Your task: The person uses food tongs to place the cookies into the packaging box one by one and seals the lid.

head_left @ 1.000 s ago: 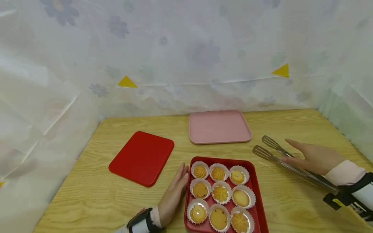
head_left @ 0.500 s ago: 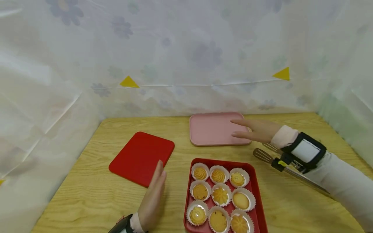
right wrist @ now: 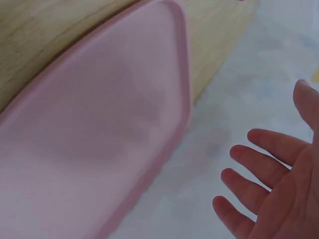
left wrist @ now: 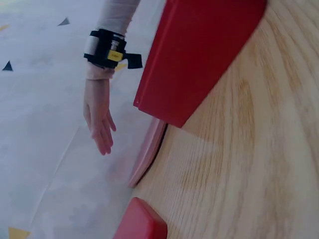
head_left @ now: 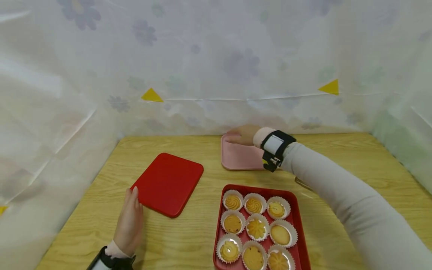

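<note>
My left hand is at the near left corner of a flat red lid, fingers straight and thumb alongside; its fingertips overlap the lid's edge in the head view. My right hand reaches over the far left part of a pink tray. In the right wrist view its fingers are spread and hold nothing, beside the pink tray's rim. Near the front stands a red box with several cookies in white paper cups. The left wrist view shows the box's side and the right hand beyond it.
To the right, most of the metal tongs is hidden beneath the right forearm. A patterned white sheet hangs behind the wooden table and along both sides, with yellow triangles on it.
My right hand has moved from above the tongs, leftward and away, to the pink tray. The left hand has left the red box's side and moved left to the lid's corner.
</note>
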The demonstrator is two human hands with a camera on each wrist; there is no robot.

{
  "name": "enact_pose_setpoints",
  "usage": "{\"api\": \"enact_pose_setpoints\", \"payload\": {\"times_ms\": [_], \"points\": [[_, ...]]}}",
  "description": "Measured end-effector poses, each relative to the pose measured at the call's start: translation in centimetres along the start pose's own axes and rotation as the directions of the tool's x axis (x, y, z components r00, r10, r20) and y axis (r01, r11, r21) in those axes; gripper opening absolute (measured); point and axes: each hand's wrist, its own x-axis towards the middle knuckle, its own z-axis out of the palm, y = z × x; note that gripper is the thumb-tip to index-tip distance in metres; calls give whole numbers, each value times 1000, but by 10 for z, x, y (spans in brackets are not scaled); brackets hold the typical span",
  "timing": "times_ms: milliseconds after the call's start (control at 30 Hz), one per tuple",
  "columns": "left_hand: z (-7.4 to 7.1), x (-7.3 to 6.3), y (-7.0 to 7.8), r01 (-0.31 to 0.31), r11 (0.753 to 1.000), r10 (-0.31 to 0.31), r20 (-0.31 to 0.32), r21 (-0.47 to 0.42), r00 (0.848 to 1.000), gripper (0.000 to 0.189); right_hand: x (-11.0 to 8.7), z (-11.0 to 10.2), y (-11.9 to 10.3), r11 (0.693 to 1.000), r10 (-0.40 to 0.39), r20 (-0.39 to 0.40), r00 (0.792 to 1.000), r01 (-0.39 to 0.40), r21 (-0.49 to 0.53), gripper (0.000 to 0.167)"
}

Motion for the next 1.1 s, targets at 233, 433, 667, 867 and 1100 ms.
{"api": "enact_pose_setpoints", "payload": {"times_ms": [233,433,667,867,1100], "points": [[-19,2,-18,52,989,-50,15,-140,999,74,43,20,-54,991,-30,175,984,52,-124,58],[-20,-2,-23,65,978,-58,43,-199,997,72,62,32,-87,988,-91,246,965,118,-95,57],[-16,-5,-22,68,979,-59,52,-194,997,73,72,43,-104,983,-101,255,962,136,-122,52],[-12,-6,-23,58,972,-44,65,-230,997,70,73,54,-117,980,-88,293,952,135,-145,54],[-3,-7,-22,34,967,-26,36,-254,999,67,74,55,-122,992,-84,322,943,109,-58,56]]}}
